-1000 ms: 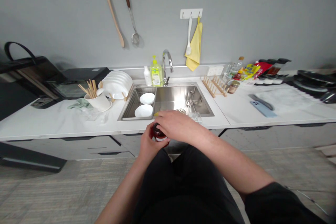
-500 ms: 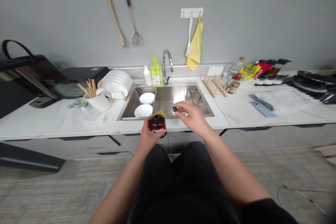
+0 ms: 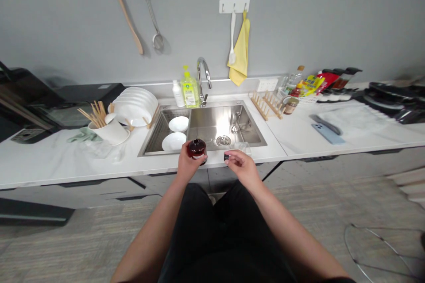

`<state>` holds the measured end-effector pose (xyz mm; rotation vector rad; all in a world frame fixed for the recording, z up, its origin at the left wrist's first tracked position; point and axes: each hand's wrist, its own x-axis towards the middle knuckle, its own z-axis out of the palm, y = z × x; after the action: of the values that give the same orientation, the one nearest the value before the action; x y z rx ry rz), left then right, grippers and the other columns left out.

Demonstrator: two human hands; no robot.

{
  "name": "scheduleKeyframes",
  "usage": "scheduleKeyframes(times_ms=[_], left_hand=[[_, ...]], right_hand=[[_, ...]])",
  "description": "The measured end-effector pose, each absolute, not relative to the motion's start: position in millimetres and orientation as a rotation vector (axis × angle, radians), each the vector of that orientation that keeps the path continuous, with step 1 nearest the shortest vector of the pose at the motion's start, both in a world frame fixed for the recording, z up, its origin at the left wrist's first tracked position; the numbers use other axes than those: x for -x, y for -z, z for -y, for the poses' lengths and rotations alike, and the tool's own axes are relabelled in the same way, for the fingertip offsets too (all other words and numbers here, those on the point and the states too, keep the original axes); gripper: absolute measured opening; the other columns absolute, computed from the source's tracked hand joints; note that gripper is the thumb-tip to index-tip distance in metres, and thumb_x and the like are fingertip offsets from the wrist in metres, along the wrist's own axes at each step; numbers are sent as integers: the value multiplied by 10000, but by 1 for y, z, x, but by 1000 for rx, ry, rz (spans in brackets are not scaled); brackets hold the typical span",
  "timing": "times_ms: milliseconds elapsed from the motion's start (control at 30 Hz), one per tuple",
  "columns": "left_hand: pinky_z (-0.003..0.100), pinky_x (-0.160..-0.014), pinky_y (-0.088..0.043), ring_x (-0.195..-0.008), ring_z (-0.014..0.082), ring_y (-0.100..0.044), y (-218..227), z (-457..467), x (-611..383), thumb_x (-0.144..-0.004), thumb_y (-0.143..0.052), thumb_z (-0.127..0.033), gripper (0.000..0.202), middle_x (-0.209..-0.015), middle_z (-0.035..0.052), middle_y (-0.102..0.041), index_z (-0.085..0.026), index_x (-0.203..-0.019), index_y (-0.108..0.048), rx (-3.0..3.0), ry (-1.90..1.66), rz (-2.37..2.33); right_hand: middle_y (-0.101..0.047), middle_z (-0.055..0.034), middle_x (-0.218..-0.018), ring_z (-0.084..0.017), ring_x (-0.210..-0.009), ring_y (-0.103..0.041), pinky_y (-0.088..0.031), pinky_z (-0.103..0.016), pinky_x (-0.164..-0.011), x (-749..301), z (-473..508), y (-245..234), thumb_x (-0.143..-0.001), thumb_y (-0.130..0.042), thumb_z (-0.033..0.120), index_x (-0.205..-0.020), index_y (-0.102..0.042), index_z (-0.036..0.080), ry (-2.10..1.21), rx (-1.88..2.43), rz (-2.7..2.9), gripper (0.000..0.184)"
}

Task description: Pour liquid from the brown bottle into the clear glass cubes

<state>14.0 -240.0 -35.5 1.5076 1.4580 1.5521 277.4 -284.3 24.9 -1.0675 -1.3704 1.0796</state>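
Note:
My left hand [image 3: 186,166] is wrapped round a small dark red-brown bottle [image 3: 197,149], held upright over the front edge of the counter [image 3: 99,166] before the sink [image 3: 229,117]. My right hand [image 3: 241,167] is a little to the right of it, its fingers pinching a small dark cap [image 3: 227,157]. The bottle's neck stands uncovered. Both hands hover at the counter's front edge, apart from each other.
Two white bowls [image 3: 175,141] lie in the sink's left tray. A stack of white plates [image 3: 134,105], a cup of chopsticks [image 3: 108,128] and a green cloth are left. Soap bottle [image 3: 189,89], tap, wooden rack [image 3: 267,105], jars and a phone [image 3: 328,133] are right.
A second ago my right hand covered the bottle's top; it has since come away to the right with the cap. The view has shifted, and both hands now sit lower and nearer the counter edge.

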Motion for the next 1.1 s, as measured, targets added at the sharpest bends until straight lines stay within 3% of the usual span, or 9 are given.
scheduleKeyframes(times_ms=[333, 500, 600, 700, 767, 933, 1100], left_hand=[[557, -1295, -526, -1408, 352, -742, 40, 238, -11, -699, -1037, -458, 1004, -1515, 180, -711, -209, -1540, -549, -1586, -1495, -1496], [585, -1340, -485, -1585, 405, -619, 34, 254, -10, -657, -1072, -481, 1237, -1680, 245, -593, -220, -1690, -444, -1585, -1552, -1438], [620, -1347, -474, -1616, 409, -573, 20, 289, -6, -816, -983, -487, 998, -1686, 235, -585, -226, -1659, -517, -1693, -1670, -1512], [618, -1268, -567, -1484, 378, -676, 1, 329, -3, -949, -868, -403, 624, -1546, 175, -708, -279, -1533, -688, -1937, -1530, -1425], [584, -1188, -636, -1388, 347, -739, -10, 347, -2, -1002, -816, -348, 476, -1475, 141, -763, -325, -1474, -758, -2019, -1409, -1304], [496, -1037, -696, -1141, 278, -821, -26, 359, 7, -1047, -781, -288, 277, -1238, 89, -846, -341, -1309, -852, -2019, -1428, -1303], [430, -941, -681, -1016, 260, -806, -33, 340, 64, -1011, -814, -373, 239, -1166, 88, -847, -289, -1231, -855, -1965, -1488, -1467]], right_hand=[[-769, -15, -859, -207, -784, -729, -605, -368, -821, -254, 285, -16, -843, -894, 490, -1171, -818, 236, -1258, 1033, 1357, 421], [-763, -12, -846, -216, -796, -740, -617, -385, -847, -244, 290, -14, -833, -917, 490, -1159, -825, 236, -1285, 1008, 1334, 423], [-788, -19, -861, -228, -831, -762, -637, -406, -889, -237, 298, -17, -822, -951, 489, -1146, -832, 240, -1341, 995, 1263, 426], [-852, -56, -1013, -250, -970, -802, -650, -431, -988, -223, 309, -22, -811, -982, 485, -1131, -844, 247, -1466, 935, 1191, 421], [-868, -70, -1103, -256, -1041, -807, -650, -433, -1026, -211, 315, -25, -803, -997, 487, -1130, -852, 250, -1565, 881, 1154, 429], [-854, -58, -1066, -229, -930, -786, -662, -406, -934, -184, 322, -28, -776, -1021, 553, -1130, -829, 248, -1732, 826, 1086, 505], [-853, -85, -1192, -239, -1020, -809, -647, -383, -908, -179, 318, -26, -855, -959, 633, -1220, -790, 251, -1815, 820, 1217, 555]])
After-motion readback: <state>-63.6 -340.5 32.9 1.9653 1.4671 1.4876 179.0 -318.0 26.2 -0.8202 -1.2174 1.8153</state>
